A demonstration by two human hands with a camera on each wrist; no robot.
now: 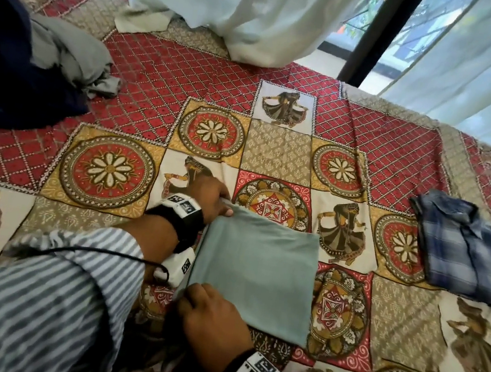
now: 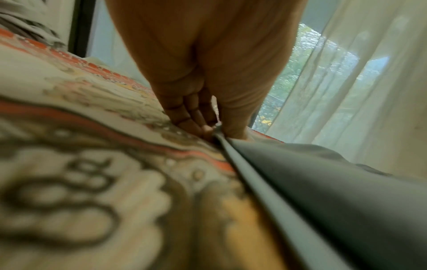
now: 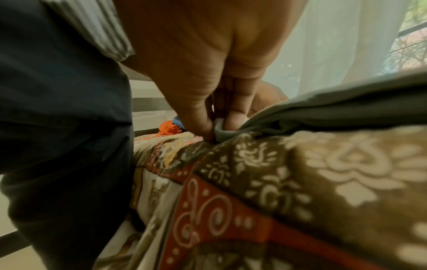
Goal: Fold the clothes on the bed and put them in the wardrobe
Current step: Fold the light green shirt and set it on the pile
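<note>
A grey-green cloth (image 1: pixel 257 270), folded into a flat square, lies on the patterned bedspread (image 1: pixel 278 152) near the front of the bed. My left hand (image 1: pixel 213 200) pinches its far left corner; in the left wrist view the left hand (image 2: pixel 212 131) nips the cloth (image 2: pixel 323 191) at its edge, low against the bed. My right hand (image 1: pixel 211 317) pinches the near left corner. In the right wrist view the right hand (image 3: pixel 217 127) holds a small tuck of the cloth (image 3: pixel 346 109) between thumb and fingers.
A folded blue plaid shirt (image 1: pixel 467 247) lies at the right of the bed. A crumpled grey garment (image 1: pixel 72 55) and a dark navy one (image 1: pixel 1 60) are heaped at the far left. White curtains (image 1: pixel 248 8) hang down onto the far edge.
</note>
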